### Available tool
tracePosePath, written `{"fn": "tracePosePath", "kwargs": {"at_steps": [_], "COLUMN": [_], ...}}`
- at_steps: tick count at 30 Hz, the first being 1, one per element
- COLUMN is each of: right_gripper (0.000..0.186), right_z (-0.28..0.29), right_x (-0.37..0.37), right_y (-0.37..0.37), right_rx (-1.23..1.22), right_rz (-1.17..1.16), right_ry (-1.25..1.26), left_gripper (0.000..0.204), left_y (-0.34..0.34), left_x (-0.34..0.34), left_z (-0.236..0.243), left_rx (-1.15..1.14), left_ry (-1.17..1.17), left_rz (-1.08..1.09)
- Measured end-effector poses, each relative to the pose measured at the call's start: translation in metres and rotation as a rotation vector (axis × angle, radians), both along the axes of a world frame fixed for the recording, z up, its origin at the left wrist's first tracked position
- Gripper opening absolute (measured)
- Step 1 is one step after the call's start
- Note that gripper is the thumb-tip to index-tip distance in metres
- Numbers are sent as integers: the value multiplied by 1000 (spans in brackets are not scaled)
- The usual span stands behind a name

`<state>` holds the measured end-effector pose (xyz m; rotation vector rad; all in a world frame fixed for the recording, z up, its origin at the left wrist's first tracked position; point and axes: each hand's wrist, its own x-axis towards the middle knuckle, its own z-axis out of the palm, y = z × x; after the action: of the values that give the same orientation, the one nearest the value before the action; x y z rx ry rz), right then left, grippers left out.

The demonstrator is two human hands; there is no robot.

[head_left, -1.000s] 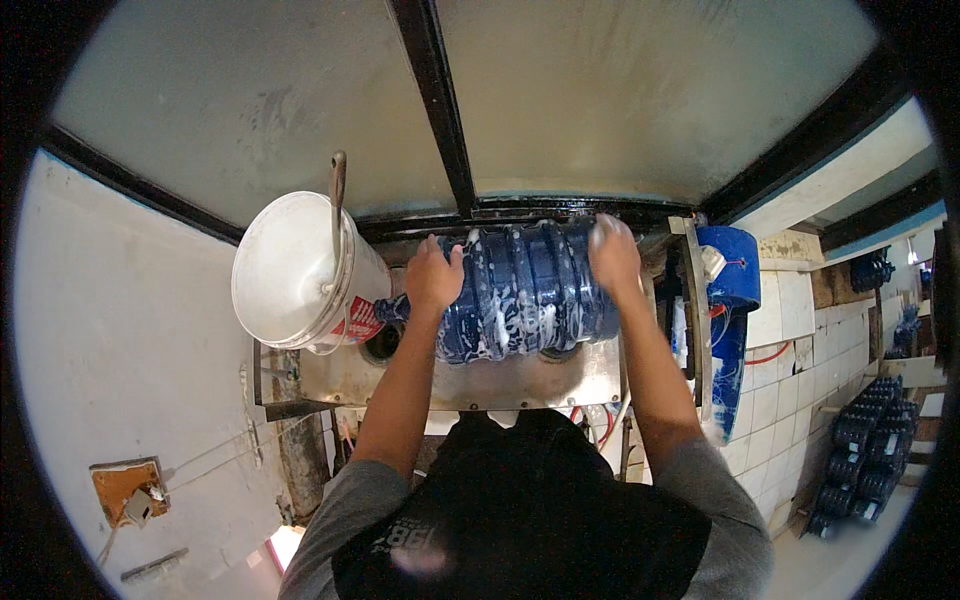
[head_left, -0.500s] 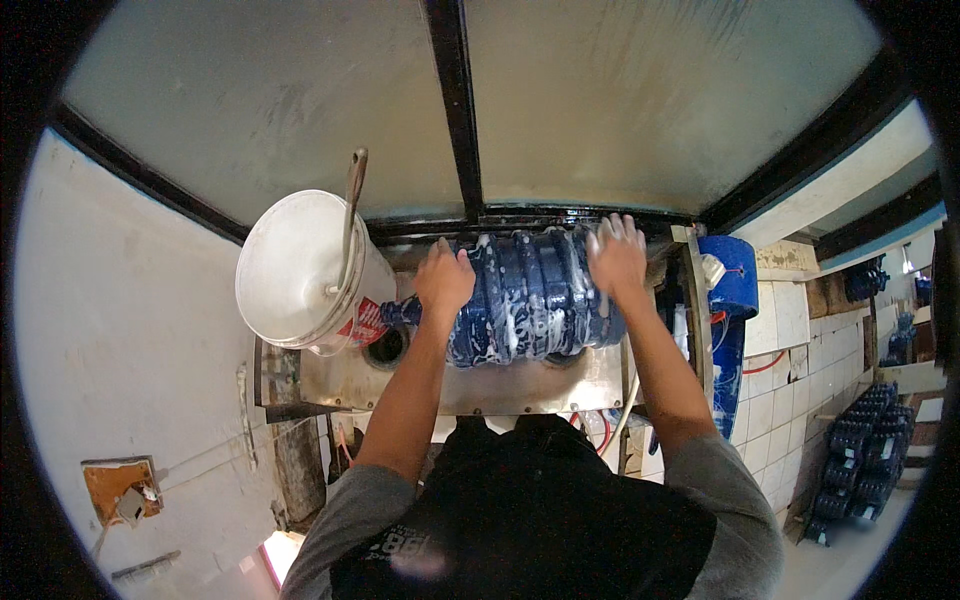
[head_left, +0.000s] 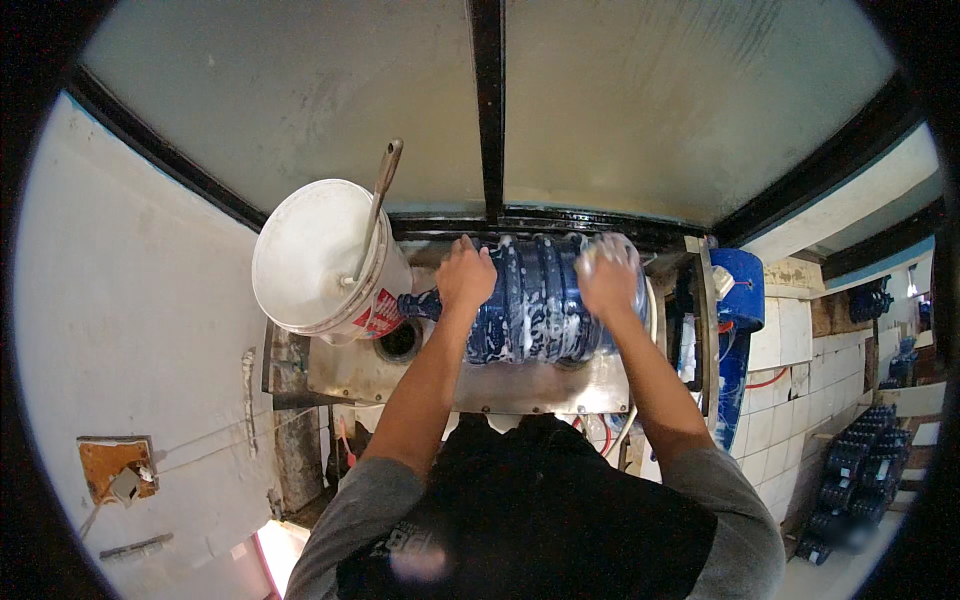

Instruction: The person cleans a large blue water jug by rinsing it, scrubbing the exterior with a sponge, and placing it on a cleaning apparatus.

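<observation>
A large blue ribbed water jug, streaked with white foam, lies on its side across a metal counter, its neck to the left. My left hand wraps over the jug's shoulder near the neck, fingers curled on the far side. Over the base end, at the right, my right hand presses on the wet surface. Its fingers are smeared by motion and look foamy; whether something pale lies under them I cannot make out.
Left of the jug stands a white bucket with a long-handled tool leaning in it. A dark round opening shows in the counter. Framed panels rise behind. A blue container stands right; stacked dark bottles lie farther off.
My right hand has slid a little left and nearer over the jug's base end, uncovering its rim. The left hand stays on the shoulder. The whole view has shifted slightly.
</observation>
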<state>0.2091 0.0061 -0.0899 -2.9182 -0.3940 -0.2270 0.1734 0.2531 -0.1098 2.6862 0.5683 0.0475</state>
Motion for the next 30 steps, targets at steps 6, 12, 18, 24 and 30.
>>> {"fn": "tracePosePath", "kwargs": {"at_steps": [6, 12, 18, 24, 30], "right_gripper": [53, 70, 53, 57, 56], "right_z": [-28, -44, 28, -41, -1], "right_x": [-25, -86, 36, -76, -27], "right_y": [62, 7, 91, 62, 72], "right_rx": [285, 74, -15, 235, -7], "right_rz": [104, 248, 39, 381, 170], "right_ry": [-17, -116, 490, -175, -158], "left_gripper": [52, 56, 53, 48, 51], "left_y": [-2, 1, -4, 3, 3], "left_x": [16, 8, 6, 14, 2], "left_z": [16, 0, 2, 8, -8], "left_rx": [-43, 34, -7, -126, -31], "left_ry": [149, 40, -12, 36, -54], "left_rz": [75, 5, 24, 57, 48]}}
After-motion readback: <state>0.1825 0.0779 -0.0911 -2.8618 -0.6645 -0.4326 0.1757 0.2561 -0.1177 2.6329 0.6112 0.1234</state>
